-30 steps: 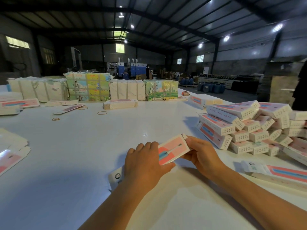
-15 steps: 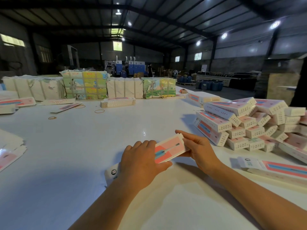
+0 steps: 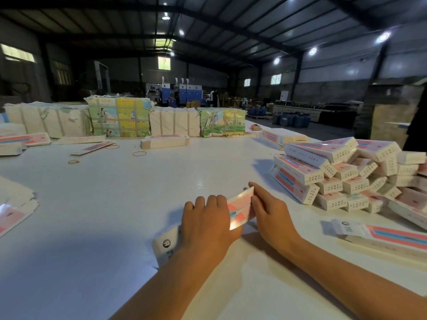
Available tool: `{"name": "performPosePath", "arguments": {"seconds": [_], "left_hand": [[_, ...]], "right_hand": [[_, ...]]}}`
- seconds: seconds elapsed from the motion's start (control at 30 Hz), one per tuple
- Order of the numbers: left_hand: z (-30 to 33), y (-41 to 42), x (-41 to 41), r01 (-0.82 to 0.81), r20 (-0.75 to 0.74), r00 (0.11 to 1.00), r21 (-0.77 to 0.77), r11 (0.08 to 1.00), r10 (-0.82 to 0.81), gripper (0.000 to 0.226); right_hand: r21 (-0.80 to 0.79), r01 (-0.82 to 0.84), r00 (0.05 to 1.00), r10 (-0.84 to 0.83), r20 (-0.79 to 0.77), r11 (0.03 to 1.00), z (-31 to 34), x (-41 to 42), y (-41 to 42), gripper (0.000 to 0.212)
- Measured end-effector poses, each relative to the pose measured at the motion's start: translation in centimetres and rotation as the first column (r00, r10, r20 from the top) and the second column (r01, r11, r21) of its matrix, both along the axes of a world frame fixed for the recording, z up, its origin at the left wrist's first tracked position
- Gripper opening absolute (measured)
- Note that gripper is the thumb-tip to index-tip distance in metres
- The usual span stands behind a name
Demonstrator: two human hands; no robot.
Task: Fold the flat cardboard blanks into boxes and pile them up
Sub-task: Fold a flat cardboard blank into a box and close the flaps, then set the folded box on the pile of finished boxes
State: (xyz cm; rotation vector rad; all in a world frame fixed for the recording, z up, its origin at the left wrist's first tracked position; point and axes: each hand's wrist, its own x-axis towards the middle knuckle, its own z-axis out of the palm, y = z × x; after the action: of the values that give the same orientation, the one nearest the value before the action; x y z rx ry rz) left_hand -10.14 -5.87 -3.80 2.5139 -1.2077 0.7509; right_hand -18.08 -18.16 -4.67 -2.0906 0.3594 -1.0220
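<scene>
Blank (image 3: 240,207) on white table (image 3: 138,192), mid-fold, directly in front of person. Long axis runs near-left to far-right, far end tilted up.

L hand (image 3: 208,224) lies over blank's middle, fingers curled over far edge, gripping. R hand (image 3: 269,213) at far-right end, fingertips pressing end-flap area; thumb side hidden, so pinch vs. push unclear.

R hand nearer the open end (prob. closes flap next). Finished pile of boxes (image 3: 342,172) lies to the right, near R hand.
</scene>
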Motion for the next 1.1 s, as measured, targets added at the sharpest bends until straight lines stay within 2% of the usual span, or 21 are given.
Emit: {"name": "performPosePath", "arguments": {"seconds": [0.07, 0.2, 0.3, 0.37, 0.5, 0.67, 0.77, 0.83, 0.9, 0.97, 1.03, 1.1], "left_hand": [[0.1, 0.0, 0.0, 0.006, -0.007, 1.000, -0.013, 1.000, -0.007, 0.053], [0.3, 0.5, 0.6, -0.007, -0.076, 0.997, -0.069, 0.998, 0.001, 0.057], [0.4, 0.7, 1.1, -0.066, -0.108, 0.992, -0.075, 0.995, 0.058, 0.058], [0.3, 0.7, 1.1, -0.078, -0.115, 0.991, -0.054, 0.996, 0.072, 0.059], [0.3, 0.3, 0.7, -0.098, -0.134, 0.987, -0.062, 0.993, 0.089, 0.059], [0.3, 0.3, 0.8, -0.090, -0.118, 0.990, -0.059, 0.994, 0.082, 0.059], [0.7, 1.1, 1.9, -0.086, -0.070, 0.994, 0.004, 0.996, 0.086, 0.055], [1.0, 1.7, 2.6, -0.085, -0.062, 0.994, 0.028, 0.996, 0.087, 0.058], [1.2, 2.0, 2.9, -0.047, -0.061, 0.997, 0.027, 0.999, 0.049, 0.061], [1.2, 2.0, 2.9, 0.012, -0.080, 0.997, 0.055, 0.998, -0.008, 0.062], [1.0, 2.1, 2.7, 0.040, -0.088, 0.996, 0.129, 0.991, -0.029, 0.066], [1.2, 2.2, 2.2, 0.006, 0.007, 1.000, 0.176, 0.984, -0.007, 0.072]], "right_hand": [[0.010, -0.031, 0.999, 0.031, 0.024, 0.999, 0.1, -0.1, 0.0, 0.026], [0.162, -0.149, 0.989, 0.143, 0.048, 0.976, 0.4, 0.0, -0.5, 0.034], [0.234, -0.123, 0.992, 0.112, 0.063, 0.964, 0.4, 0.1, -0.7, 0.028], [0.150, -0.075, 0.996, 0.066, 0.066, 0.986, 0.3, 0.0, -0.5, 0.012], [-0.019, -0.013, 0.998, 0.014, 0.063, 1.000, 0.4, 0.0, 0.4, 0.021], [-0.024, -0.082, 0.992, 0.084, 0.090, 0.996, 0.5, -0.2, 0.5, 0.025], [-0.037, -0.157, 0.988, 0.157, -0.004, 0.987, 0.3, -0.3, 0.2, 0.025], [-0.018, -0.220, 0.974, 0.219, -0.054, 0.975, 0.2, -0.2, -0.2, 0.039], [-0.091, -0.248, 0.965, 0.237, -0.111, 0.965, 0.2, -0.1, -0.5, 0.054], [-0.275, -0.290, 0.950, 0.241, -0.199, 0.917, 0.4, -0.2, -0.7, 0.060], [-0.476, -0.288, 0.946, 0.171, -0.274, 0.831, 0.5, -0.4, -1.0, 0.065], [-0.598, -0.229, 0.961, 0.082, -0.263, 0.768, 0.6, -0.6, -1.3, 0.069]]}}
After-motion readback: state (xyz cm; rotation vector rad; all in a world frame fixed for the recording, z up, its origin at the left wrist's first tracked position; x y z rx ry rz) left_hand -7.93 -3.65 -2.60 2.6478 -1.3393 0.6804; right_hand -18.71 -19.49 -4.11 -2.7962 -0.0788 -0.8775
